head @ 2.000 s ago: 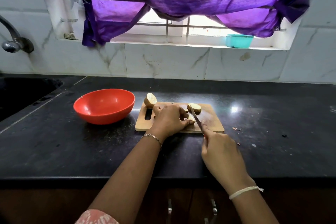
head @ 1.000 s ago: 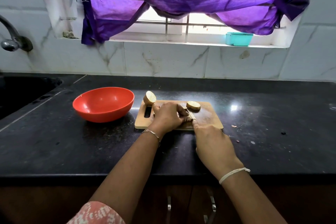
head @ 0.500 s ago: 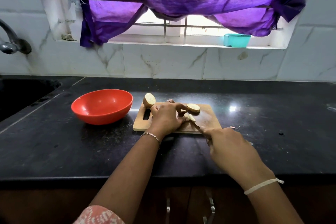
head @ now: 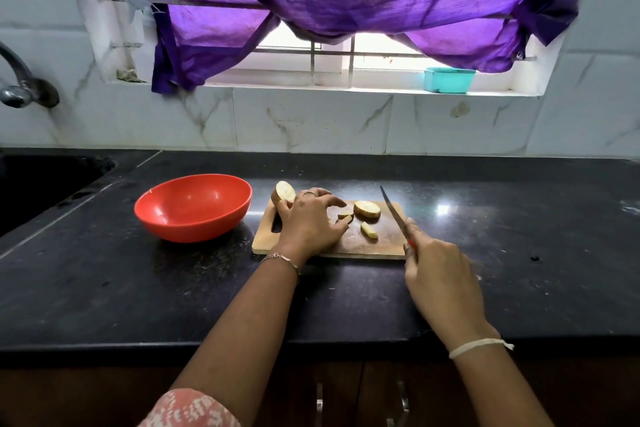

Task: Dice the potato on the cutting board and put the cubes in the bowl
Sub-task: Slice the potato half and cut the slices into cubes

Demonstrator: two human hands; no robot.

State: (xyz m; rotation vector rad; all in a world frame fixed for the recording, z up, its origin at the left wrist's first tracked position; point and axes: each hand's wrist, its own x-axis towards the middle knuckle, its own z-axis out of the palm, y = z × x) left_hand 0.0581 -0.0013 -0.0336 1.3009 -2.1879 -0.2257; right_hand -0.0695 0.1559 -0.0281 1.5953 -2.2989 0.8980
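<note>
A wooden cutting board [head: 384, 246] lies on the black counter. On it are a round potato slice [head: 366, 209], a cut strip [head: 369, 230] and a small piece [head: 345, 216] under my fingertips. A potato half [head: 284, 192] stands at the board's far left corner. My left hand [head: 310, 222] rests on the board, fingers pinching the small piece. My right hand [head: 438, 274] grips a knife [head: 393, 211] by its red handle, blade lifted over the board's right edge. The empty red bowl [head: 193, 206] sits left of the board.
A dark sink [head: 45, 180] and tap [head: 20, 83] are at the far left. A teal container [head: 449, 80] stands on the window sill under a purple curtain. Small scraps lie on the counter to the right of the board.
The knife has lifted off the potato and swung to the board's right edge. A cut strip now lies free on the board. My left hand stays on the small piece.
</note>
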